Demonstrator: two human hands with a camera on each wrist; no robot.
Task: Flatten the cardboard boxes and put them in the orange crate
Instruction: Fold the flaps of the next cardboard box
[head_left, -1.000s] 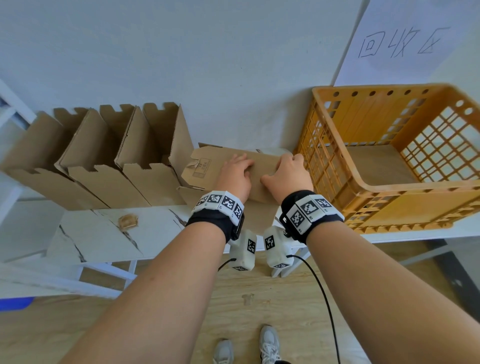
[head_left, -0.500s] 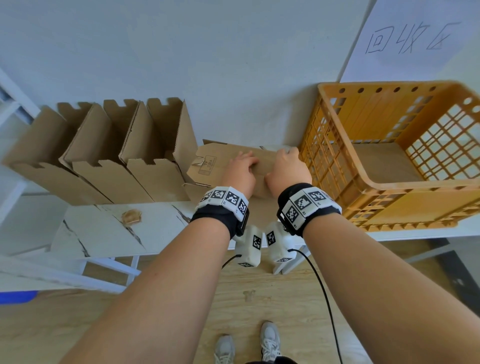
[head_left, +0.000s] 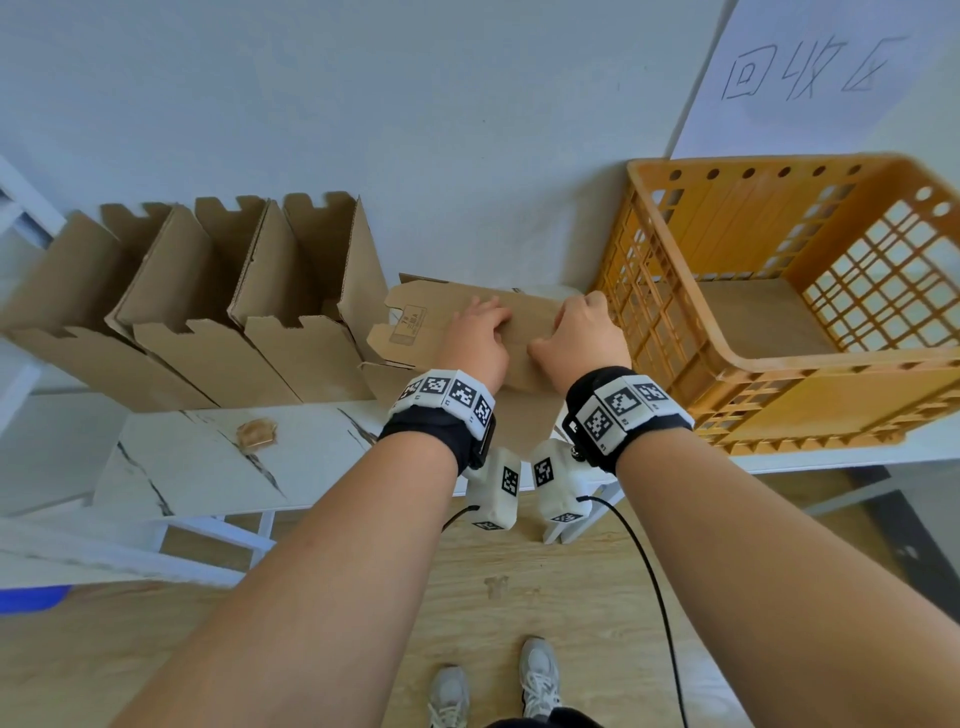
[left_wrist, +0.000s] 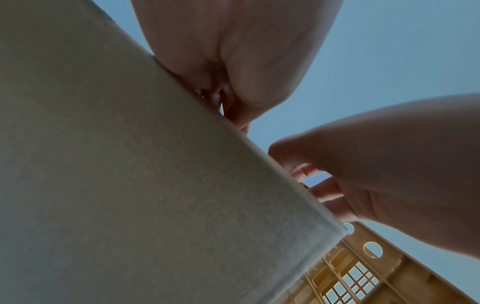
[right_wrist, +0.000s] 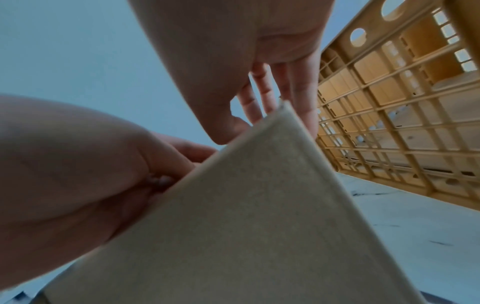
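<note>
On table, far side against wall, largest first:
table (head_left: 197, 467): white, marble-veined, runs left to right under everything below
orange crate (head_left: 779, 384): right end of table, lattice walls, flat brown sheet on its floor; left wall just beside right hand
open boxes (head_left: 208, 312): row of three upright cardboard boxes, left half of table, flaps up, leaning against wall; rightmost touches the handled box
handled box (head_left: 524, 338): partly collapsed cardboard box, between open row and crate, printed label on its left flap; top panel tilted, near edge raised
paper sign (head_left: 810, 67): white sheet with handwritten characters, on wall above crate
left hand (head_left: 475, 338): on top of handled box, fingers curled over its upper edge, thumb side toward right hand; gripping the box
right hand (head_left: 579, 335): beside left hand, well clear of it by a small gap, fingers (right_wrist: 262, 92) hooked over far side of panel edge, thumb on near side; gripping the box
cardboard scrap (head_left: 255, 432): small brown piece, lying alone on table near left-centre, apart from boxes
</note>
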